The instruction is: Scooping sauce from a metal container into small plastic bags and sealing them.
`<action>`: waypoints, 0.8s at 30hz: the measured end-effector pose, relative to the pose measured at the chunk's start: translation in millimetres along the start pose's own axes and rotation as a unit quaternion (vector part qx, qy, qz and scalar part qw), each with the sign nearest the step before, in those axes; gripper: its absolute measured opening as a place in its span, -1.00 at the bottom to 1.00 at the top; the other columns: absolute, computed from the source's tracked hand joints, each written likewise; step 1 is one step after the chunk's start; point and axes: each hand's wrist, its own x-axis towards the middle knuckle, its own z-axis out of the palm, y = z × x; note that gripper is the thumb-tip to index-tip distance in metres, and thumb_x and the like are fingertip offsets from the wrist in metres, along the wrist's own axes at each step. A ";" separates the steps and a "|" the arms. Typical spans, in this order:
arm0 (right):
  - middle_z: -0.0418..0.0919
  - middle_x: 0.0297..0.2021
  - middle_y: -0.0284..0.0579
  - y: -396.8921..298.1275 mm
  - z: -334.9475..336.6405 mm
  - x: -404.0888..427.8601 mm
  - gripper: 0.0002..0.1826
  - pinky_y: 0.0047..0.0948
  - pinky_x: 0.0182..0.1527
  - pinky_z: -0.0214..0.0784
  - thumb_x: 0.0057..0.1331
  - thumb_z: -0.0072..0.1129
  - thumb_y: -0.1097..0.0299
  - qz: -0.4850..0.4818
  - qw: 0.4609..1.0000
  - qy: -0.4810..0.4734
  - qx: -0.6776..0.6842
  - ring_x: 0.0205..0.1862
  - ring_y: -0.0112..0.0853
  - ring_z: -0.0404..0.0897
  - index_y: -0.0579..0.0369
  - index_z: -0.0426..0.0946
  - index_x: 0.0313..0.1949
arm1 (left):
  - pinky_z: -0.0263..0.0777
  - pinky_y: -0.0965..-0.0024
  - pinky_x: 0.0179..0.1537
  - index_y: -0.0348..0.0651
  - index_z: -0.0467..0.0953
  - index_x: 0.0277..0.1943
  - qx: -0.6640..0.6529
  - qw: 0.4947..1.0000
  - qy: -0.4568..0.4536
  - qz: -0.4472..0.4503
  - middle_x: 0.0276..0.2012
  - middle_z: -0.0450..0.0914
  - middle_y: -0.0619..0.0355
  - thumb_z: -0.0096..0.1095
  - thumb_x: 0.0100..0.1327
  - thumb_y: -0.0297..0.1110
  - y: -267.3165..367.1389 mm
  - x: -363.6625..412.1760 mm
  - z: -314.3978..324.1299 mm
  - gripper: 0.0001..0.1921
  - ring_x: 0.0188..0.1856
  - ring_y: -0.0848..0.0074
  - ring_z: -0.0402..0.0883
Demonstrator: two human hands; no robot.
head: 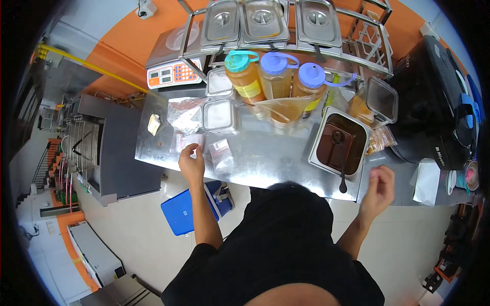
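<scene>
My left hand (192,162) is at the front left of the steel table, its fingers bent over the edge of some clear plastic bags (186,141). Whether the fingertips grip a bag is unclear. Just right of it lies another small clear bag (221,156) with a pinkish strip. My right hand (377,191) is raised by the table's front edge with its fingers curled together and nothing visible in them. Left of that hand stands a steel pan (313,151) of dark brown sauce (328,139). A dark ladle (342,168) rests in the sauce, its handle over the rim.
Squeeze bottles (275,82) and lidded tubs (218,114) stand farther back, below a rack of lidded steel pans (264,21). A digital scale (174,74) sits at the back left. A large black Miyako appliance (425,103) is at right. A blue-lidded box (183,212) is on the floor.
</scene>
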 end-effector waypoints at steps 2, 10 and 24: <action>0.51 -0.21 -0.07 -39.9 25.8 -4.0 -0.67 -0.51 -0.27 0.38 0.18 0.25 0.61 0.022 0.995 -0.079 0.062 -0.31 -0.48 0.50 0.23 0.56 -0.03 | 0.51 0.29 -0.16 -0.27 0.66 -0.25 0.048 0.995 -0.072 0.054 -0.28 0.71 0.02 0.33 0.20 -0.37 9.2 -3.5 -5.7 -0.85 -0.26 0.27 0.68; 0.52 -0.05 -0.04 -52.0 117.5 -30.5 -0.56 -0.28 0.06 0.38 0.23 0.27 0.32 -0.016 0.854 -0.502 0.139 -0.01 -0.13 0.53 0.10 0.49 0.10 | 0.46 0.22 -0.01 -0.24 0.65 -0.08 0.059 0.958 -0.176 0.217 -0.08 0.62 -0.09 0.33 0.17 -0.37 -8.5 -2.8 26.2 -0.74 -0.07 0.14 0.60; 0.48 0.01 -0.03 -27.2 110.4 -49.4 -0.57 -0.12 0.10 0.32 0.29 0.18 0.24 0.000 0.876 -0.478 0.065 0.07 -0.09 0.47 0.06 0.44 0.12 | 0.47 0.27 -0.26 -0.26 0.68 -0.13 0.071 0.962 -0.095 0.248 -0.26 0.62 -0.02 0.28 0.26 -0.46 24.1 4.6 8.9 -0.84 -0.31 0.23 0.63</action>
